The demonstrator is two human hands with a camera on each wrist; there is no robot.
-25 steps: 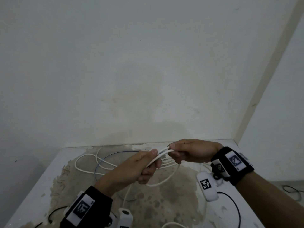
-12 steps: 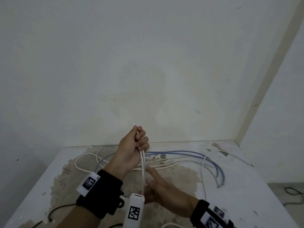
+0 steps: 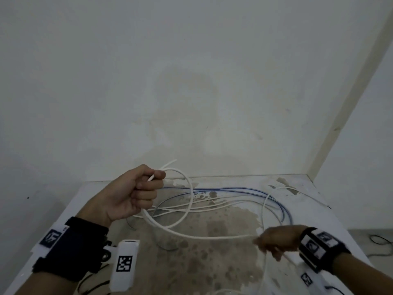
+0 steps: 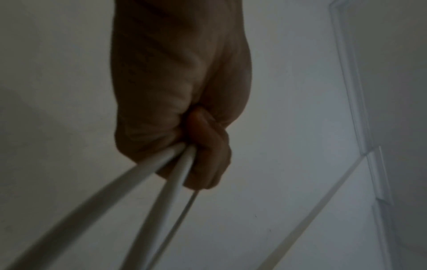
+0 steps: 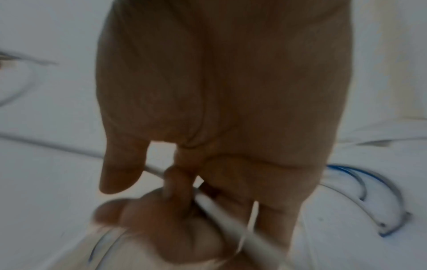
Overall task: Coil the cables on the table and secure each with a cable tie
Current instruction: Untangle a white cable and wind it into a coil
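My left hand (image 3: 146, 188) is raised above the table's left half, fist curled round a white cable (image 3: 191, 235) with its short end sticking out past the thumb. A loop of that cable hangs from the fist, and two strands leave the fist (image 4: 196, 146) in the left wrist view. The cable runs right to my right hand (image 3: 274, 243), low over the table's right side, whose fingers curl round the white cable (image 5: 215, 206). A blue cable (image 3: 251, 189) and more white strands lie loose on the table behind. No cable tie is visible.
The white table (image 3: 212, 273) has a large brown stain in its middle and stands against a wall at the back and right. Thin black wires lie at the table's near left (image 3: 91, 284) and on the floor to the right (image 3: 380, 241).
My right hand has slid from just below the left hand out to the right along the white cable, drawing a length taut. The left hand has turned and dropped a little, still gripping.
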